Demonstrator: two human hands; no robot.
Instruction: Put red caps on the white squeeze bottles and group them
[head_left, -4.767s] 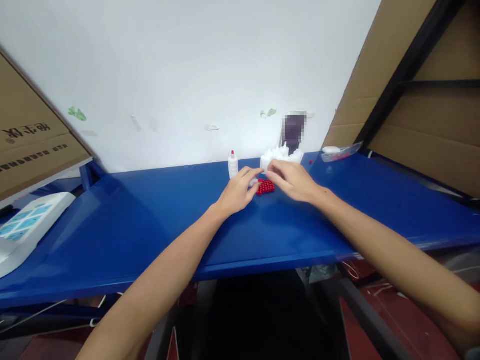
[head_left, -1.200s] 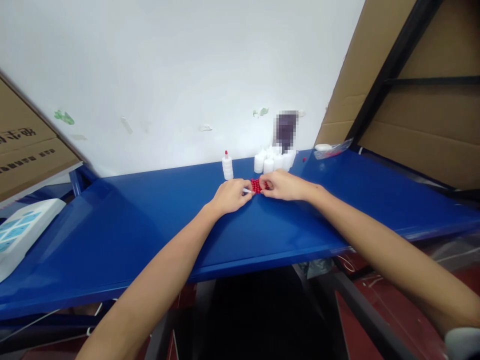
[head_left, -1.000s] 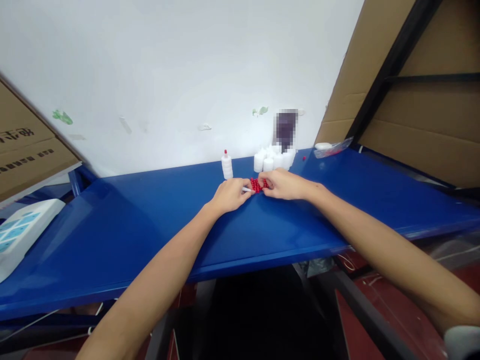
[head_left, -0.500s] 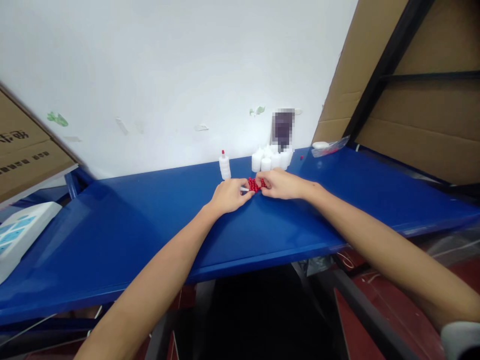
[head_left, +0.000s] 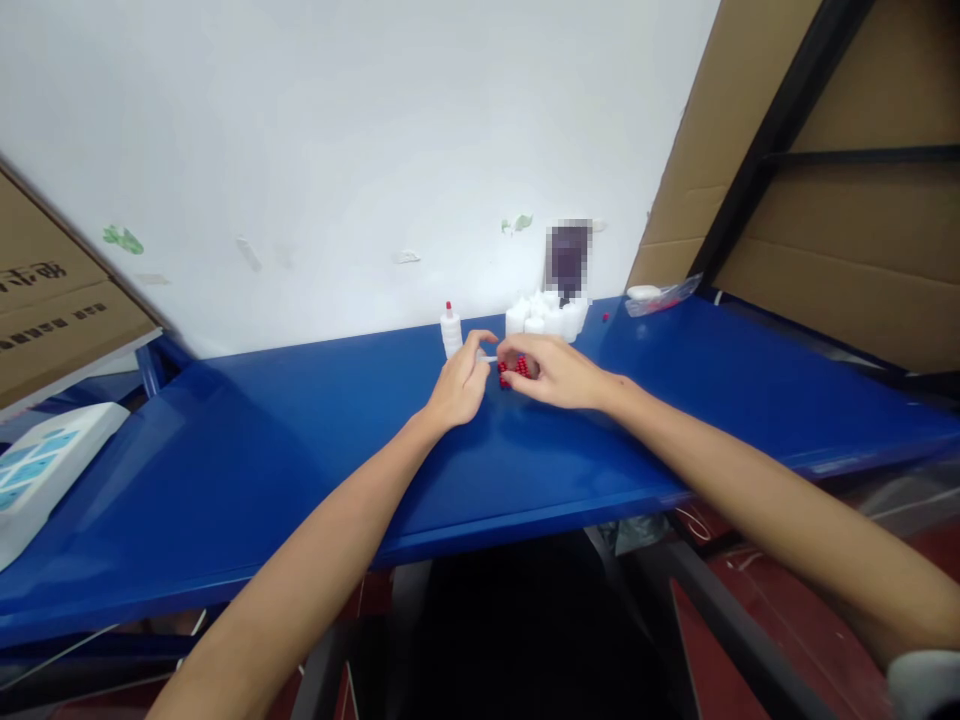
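Both my hands meet over a small heap of red beads (head_left: 517, 368) on the blue table (head_left: 300, 440). My left hand (head_left: 459, 378) is raised a little, its thumb and forefinger pinched on a thin white stick (head_left: 489, 357). My right hand (head_left: 551, 370) curls its fingers over the beads and pinches at the stick's other end. Most of the heap is hidden under my right fingers.
A small white bottle with a red tip (head_left: 450, 331) and a cluster of white bottles (head_left: 544, 315) stand just behind the hands by the wall. A white keypad device (head_left: 37, 470) lies far left. Cardboard boxes (head_left: 52, 300) and a black rack (head_left: 780, 120) flank the table.
Both hands have lifted slightly off the table. My left hand has turned its fingers upward with the white stick, and my right hand has shifted left over the beads.
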